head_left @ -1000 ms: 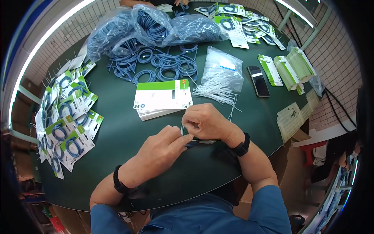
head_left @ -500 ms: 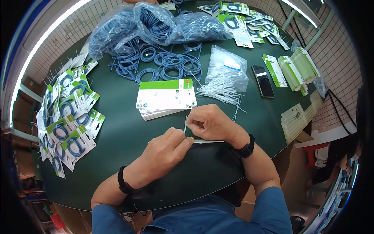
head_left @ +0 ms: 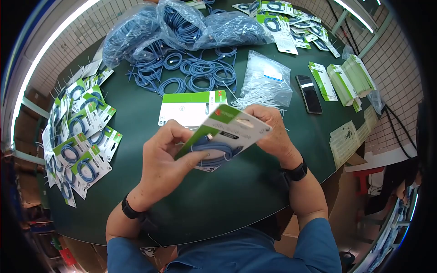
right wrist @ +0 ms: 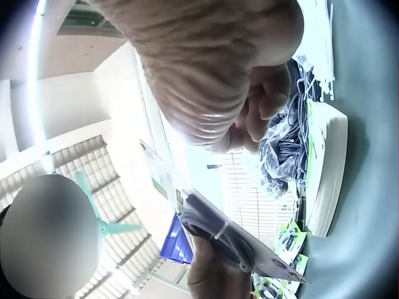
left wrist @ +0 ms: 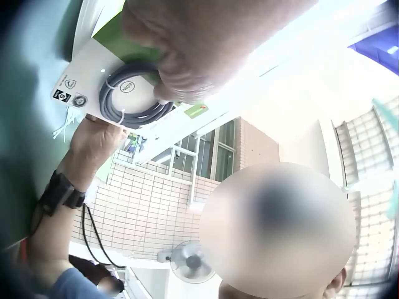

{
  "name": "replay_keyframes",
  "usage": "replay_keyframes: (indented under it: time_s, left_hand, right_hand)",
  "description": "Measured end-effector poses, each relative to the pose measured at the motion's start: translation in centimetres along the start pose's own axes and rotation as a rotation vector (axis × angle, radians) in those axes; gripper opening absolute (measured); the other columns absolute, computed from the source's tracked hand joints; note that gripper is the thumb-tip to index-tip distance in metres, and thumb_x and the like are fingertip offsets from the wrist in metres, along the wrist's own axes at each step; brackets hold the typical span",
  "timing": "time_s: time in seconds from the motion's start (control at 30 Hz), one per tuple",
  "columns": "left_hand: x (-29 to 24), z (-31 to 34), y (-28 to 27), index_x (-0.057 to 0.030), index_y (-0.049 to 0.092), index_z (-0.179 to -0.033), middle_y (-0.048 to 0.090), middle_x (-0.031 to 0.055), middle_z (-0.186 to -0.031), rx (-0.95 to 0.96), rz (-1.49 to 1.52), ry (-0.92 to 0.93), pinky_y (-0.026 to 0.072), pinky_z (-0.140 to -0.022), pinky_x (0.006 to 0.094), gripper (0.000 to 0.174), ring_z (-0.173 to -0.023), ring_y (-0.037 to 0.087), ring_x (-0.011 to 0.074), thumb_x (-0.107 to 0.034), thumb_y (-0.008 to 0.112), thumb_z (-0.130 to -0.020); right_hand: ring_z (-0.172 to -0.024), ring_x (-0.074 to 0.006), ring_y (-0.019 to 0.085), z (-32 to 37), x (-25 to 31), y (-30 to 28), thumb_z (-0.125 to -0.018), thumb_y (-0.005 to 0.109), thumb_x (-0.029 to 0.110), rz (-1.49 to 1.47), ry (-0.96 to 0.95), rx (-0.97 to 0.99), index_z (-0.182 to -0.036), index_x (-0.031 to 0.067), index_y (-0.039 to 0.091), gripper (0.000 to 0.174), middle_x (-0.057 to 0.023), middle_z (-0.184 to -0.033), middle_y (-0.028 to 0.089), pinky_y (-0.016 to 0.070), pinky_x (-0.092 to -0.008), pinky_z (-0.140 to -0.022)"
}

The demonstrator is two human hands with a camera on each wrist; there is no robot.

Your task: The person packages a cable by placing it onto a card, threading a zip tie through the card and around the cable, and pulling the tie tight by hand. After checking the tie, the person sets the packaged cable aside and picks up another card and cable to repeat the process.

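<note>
The round dark green surface (head_left: 150,182) fills most of the head view. At its far side lie clear plastic bags of blue cables (head_left: 136,36), with loose cable coils (head_left: 200,73) spilling out in front of them. Finished packs (head_left: 82,136) are fanned along the left edge. A bag of white cable ties (head_left: 268,82) sits just right of a stack of green-topped cards (head_left: 186,107).

Above the near middle of the surface, both hands grasp one packaging card (head_left: 232,129), lifted and tilted. The left hand (head_left: 166,159) grips its lower left edge, with the thumb lying across the blue cable coil (head_left: 214,150) fastened to the card. The right hand (head_left: 271,129) curls round the upper right edge from behind. A black phone (head_left: 308,93) lies to the right of the tie bag.
</note>
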State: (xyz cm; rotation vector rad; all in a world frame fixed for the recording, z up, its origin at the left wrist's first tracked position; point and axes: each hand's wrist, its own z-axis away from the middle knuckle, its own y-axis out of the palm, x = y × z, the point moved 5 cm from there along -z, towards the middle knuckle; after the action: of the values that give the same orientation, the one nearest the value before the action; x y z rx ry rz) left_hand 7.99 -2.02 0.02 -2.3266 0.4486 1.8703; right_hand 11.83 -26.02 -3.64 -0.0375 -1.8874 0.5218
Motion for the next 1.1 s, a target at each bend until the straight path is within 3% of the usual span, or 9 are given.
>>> replay_keyframes:
  time_s: [0.13, 0.23, 0.37, 0.63, 0.77, 0.83, 0.93, 1.07, 1.1]
  left_hand:
    - [1.7, -0.7, -1.8, -0.0014, 0.06, -0.111, 0.072, 0.0061, -0.106, -0.1, 0.192, 0.015, 0.0587, -0.09, 0.0301, 0.027, -0.097, 0.069, 0.0125, 0.0, 0.08, -0.092]
    - [3.9, -0.9, -2.5, -0.0024, 0.06, -0.112, 0.073, 0.0084, -0.108, -0.156, 0.256, -0.024, 0.0589, -0.09, 0.0301, 0.027, -0.098, 0.07, 0.0128, 0.0, 0.079, -0.093]
    - [5.4, -0.6, -1.9, -0.0035, 0.06, -0.112, 0.073, 0.0088, -0.108, -0.185, 0.327, -0.097, 0.0589, -0.09, 0.03, 0.027, -0.097, 0.07, 0.0125, -0.001, 0.08, -0.093]
    - [6.9, -0.3, -1.2, -0.0052, 0.06, -0.111, 0.072, 0.0072, -0.108, -0.063, 0.552, -0.234, 0.0583, -0.091, 0.0297, 0.028, -0.099, 0.069, 0.0118, -0.001, 0.081, -0.092]
    - [7.4, -0.3, -1.1, -0.0045, 0.061, -0.116, 0.07, 0.0053, -0.108, 0.014, 0.673, -0.292, 0.0582, -0.091, 0.0305, 0.032, -0.104, 0.068, 0.0129, 0.0, 0.081, -0.091]
    - [7.2, -0.5, -0.8, -0.0039, 0.061, -0.118, 0.069, 0.0047, -0.108, 0.038, 0.694, -0.304, 0.0582, -0.091, 0.031, 0.035, -0.105, 0.068, 0.0136, 0.0, 0.081, -0.091]
    - [5.5, -1.2, -1.2, 0.0002, 0.058, -0.136, 0.066, 0.0049, -0.111, -0.141, 0.166, -0.146, 0.0581, -0.094, 0.0343, 0.05, -0.108, 0.067, 0.0167, 0.0, 0.081, -0.091]
    - [3.3, -0.9, 0.7, -0.0022, 0.058, -0.145, 0.063, 0.0091, -0.116, -0.197, -0.128, 0.144, 0.0574, -0.094, 0.0356, 0.059, -0.108, 0.066, 0.0215, 0.0, 0.081, -0.091]
    - [3.2, -1.1, 0.8, -0.0022, 0.058, -0.145, 0.063, 0.0091, -0.116, -0.186, -0.132, 0.143, 0.0574, -0.094, 0.0356, 0.059, -0.108, 0.066, 0.0215, 0.0, 0.081, -0.091]
  right_hand:
    - [-0.072, -0.0042, 0.062, 0.4, -0.3, 0.7, -0.096, 0.071, 0.007, -0.284, 0.132, -0.146, -0.106, -0.0018, 0.07, 0.013, -0.0028, -0.087, 0.072, 0.0507, -0.0224, -0.064]
    - [-0.091, -0.0112, 0.068, 0.8, 0.8, 2.6, -0.1, 0.07, 0.013, -0.558, 0.095, -0.074, -0.12, -0.0038, 0.067, 0.027, -0.0084, -0.107, 0.074, 0.0568, -0.0271, -0.078]
    - [-0.101, -0.0134, 0.07, 1.7, 0.9, 5.5, -0.101, 0.074, 0.022, -0.518, 0.072, -0.056, -0.13, -0.0044, 0.065, 0.04, -0.0105, -0.115, 0.074, 0.0586, -0.0297, -0.087]
    - [-0.105, -0.0148, 0.07, 2.0, 1.0, 4.7, -0.103, 0.074, 0.024, -0.501, 0.251, 0.125, -0.132, -0.0039, 0.066, 0.041, -0.0105, -0.118, 0.075, 0.0589, -0.0314, -0.092]
    - [-0.101, -0.0136, 0.07, 2.0, 0.4, 4.9, -0.104, 0.071, 0.02, -0.714, 0.201, 0.145, -0.13, -0.0036, 0.068, 0.035, -0.0088, -0.116, 0.075, 0.0595, -0.0309, -0.089]
    - [-0.101, -0.0134, 0.071, 1.9, 0.4, 5.0, -0.104, 0.071, 0.02, -0.665, 0.223, 0.102, -0.129, -0.0035, 0.068, 0.034, -0.0088, -0.116, 0.076, 0.0597, -0.0308, -0.088]
    - [-0.101, -0.013, 0.071, 1.8, 0.4, 5.2, -0.105, 0.069, 0.02, -0.579, 0.266, 0.007, -0.128, -0.0033, 0.068, 0.032, -0.0086, -0.116, 0.076, 0.0602, -0.0308, -0.087]
    - [-0.1, -0.0122, 0.071, 1.9, 0.9, 5.0, -0.107, 0.067, 0.02, -0.475, 0.208, -0.001, -0.129, -0.0034, 0.067, 0.032, -0.009, -0.115, 0.076, 0.0605, -0.0305, -0.087]
    - [-0.101, -0.0121, 0.071, 1.9, 1.1, 4.9, -0.107, 0.066, 0.02, -0.46, 0.219, 0.018, -0.129, -0.0035, 0.066, 0.032, -0.009, -0.114, 0.076, 0.0605, -0.0304, -0.087]
